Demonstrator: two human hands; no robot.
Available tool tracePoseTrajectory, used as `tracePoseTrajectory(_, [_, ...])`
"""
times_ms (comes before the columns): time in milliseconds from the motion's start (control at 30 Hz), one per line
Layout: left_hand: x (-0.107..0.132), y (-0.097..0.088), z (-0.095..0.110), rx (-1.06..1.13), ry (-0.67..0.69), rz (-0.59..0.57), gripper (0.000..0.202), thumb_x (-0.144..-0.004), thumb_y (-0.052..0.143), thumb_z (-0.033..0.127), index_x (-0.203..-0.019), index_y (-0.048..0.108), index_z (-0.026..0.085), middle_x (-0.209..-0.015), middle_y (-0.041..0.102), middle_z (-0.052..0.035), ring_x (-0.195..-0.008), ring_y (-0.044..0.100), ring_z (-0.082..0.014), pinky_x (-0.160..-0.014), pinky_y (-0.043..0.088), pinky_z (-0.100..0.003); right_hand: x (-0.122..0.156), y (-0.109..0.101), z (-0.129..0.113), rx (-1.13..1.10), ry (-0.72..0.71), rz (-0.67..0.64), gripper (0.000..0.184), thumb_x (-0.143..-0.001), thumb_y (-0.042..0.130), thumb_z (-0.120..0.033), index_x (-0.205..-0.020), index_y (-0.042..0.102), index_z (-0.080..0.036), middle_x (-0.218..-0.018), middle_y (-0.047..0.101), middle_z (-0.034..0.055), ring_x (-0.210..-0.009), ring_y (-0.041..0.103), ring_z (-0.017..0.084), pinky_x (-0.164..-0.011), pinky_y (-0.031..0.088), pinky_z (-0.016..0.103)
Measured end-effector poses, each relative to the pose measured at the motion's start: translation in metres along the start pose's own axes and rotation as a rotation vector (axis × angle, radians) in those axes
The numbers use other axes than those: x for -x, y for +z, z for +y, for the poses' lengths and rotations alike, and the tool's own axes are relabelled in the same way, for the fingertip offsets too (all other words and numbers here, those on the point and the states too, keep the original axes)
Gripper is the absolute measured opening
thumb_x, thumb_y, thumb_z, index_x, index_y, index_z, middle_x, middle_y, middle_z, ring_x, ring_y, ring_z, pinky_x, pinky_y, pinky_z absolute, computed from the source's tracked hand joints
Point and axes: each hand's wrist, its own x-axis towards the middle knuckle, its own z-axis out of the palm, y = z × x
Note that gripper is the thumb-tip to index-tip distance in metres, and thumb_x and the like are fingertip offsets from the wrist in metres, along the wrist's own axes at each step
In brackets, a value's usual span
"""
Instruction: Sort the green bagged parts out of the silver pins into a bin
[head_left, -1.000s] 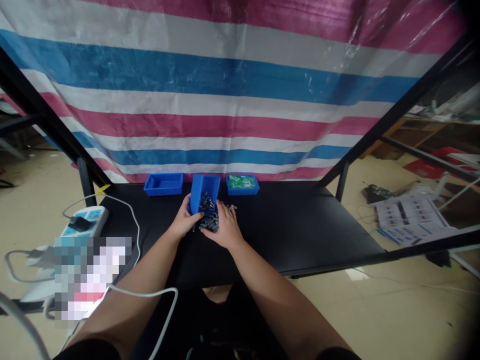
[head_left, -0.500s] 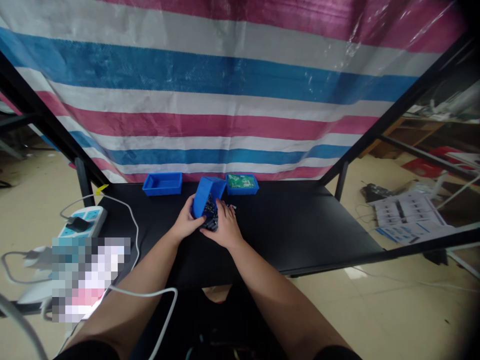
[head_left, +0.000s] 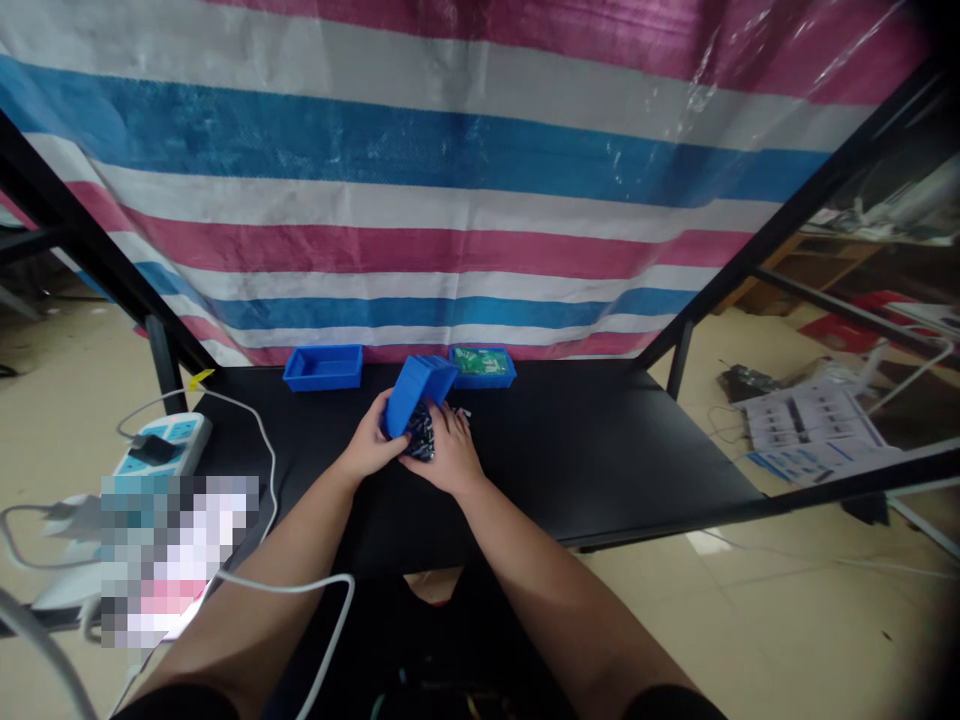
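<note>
My left hand (head_left: pixel 373 437) is closed round the left side of a small blue plastic bin (head_left: pixel 414 390), which is tipped steeply with its mouth downward and toward me. Small dark parts with shiny bits (head_left: pixel 421 432), too small to name, are heaped at the mouth, between my two hands. My right hand (head_left: pixel 453 452) lies cupped along the right of this heap, its fingers stretched forward and slightly apart, the thumb at the heap's near edge. A few light bits show just beyond its fingertips. Whether the right fingers touch the bin is unclear.
On the black table (head_left: pixel 585 450), an empty-looking blue bin (head_left: pixel 324 381) stands back left and another blue bin (head_left: pixel 483 381) holds green items in clear film. A power strip (head_left: pixel 180 440) with white cables lies left. A striped tarp (head_left: pixel 450 250) hangs behind, inside a black frame.
The blue bin has tipped further over, its base end swinging up and right, so less of its inside shows. More dark parts lie at its mouth. Both hands stay nearly in place.
</note>
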Motion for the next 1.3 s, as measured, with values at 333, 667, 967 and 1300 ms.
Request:
tracePoseTrajectory(333, [0.0,-0.017,0.005,-0.071,0.021,-0.005,0.079,-0.07,0.079,0.026,-0.14,0.043,0.017,-0.136,0.056,-0.0153,-0.127,0.055,-0.0341,-0.11,0.043,-0.05,0.0,-0.005,-0.003,0.002,-0.03,-0.003,0.1,-0.073,0.079,-0.059,-0.154,0.033,-0.021,-0.15,0.048,0.0166,-0.147,0.034,0.035,-0.122,0.019,0.057])
tracePoseTrajectory(667, [0.0,-0.034,0.004,-0.183,0.018,-0.01,0.079,-0.069,0.077,0.029,-0.14,0.046,0.015,-0.138,0.057,-0.0174,-0.126,0.056,-0.0368,-0.109,0.044,-0.051,0.0,-0.005,-0.003,0.012,-0.038,-0.015,0.092,-0.074,0.079,-0.058,-0.151,0.04,-0.025,-0.149,0.049,0.013,-0.146,0.034,0.035,-0.122,0.019,0.058])
tracePoseTrajectory(967, [0.001,-0.029,0.006,-0.295,0.111,-0.045,0.078,-0.067,0.071,0.021,-0.141,0.047,0.015,-0.135,0.06,-0.0149,-0.123,0.059,-0.0362,-0.106,0.046,-0.05,0.0,-0.007,-0.004,0.027,-0.039,-0.02,0.099,-0.073,0.078,-0.06,-0.155,0.033,-0.025,-0.149,0.047,0.0153,-0.145,0.036,0.034,-0.122,0.019,0.058])
tracePoseTrajectory(1300, [0.001,-0.009,0.002,-0.181,0.103,-0.023,0.079,-0.068,0.073,0.021,-0.142,0.045,0.017,-0.139,0.056,-0.0154,-0.129,0.054,-0.0361,-0.11,0.042,-0.052,0.0,-0.005,-0.003,0.023,-0.033,-0.009,0.1,-0.072,0.079,-0.058,-0.155,0.033,-0.025,-0.143,0.052,0.0162,-0.14,0.041,0.035,-0.121,0.02,0.059])
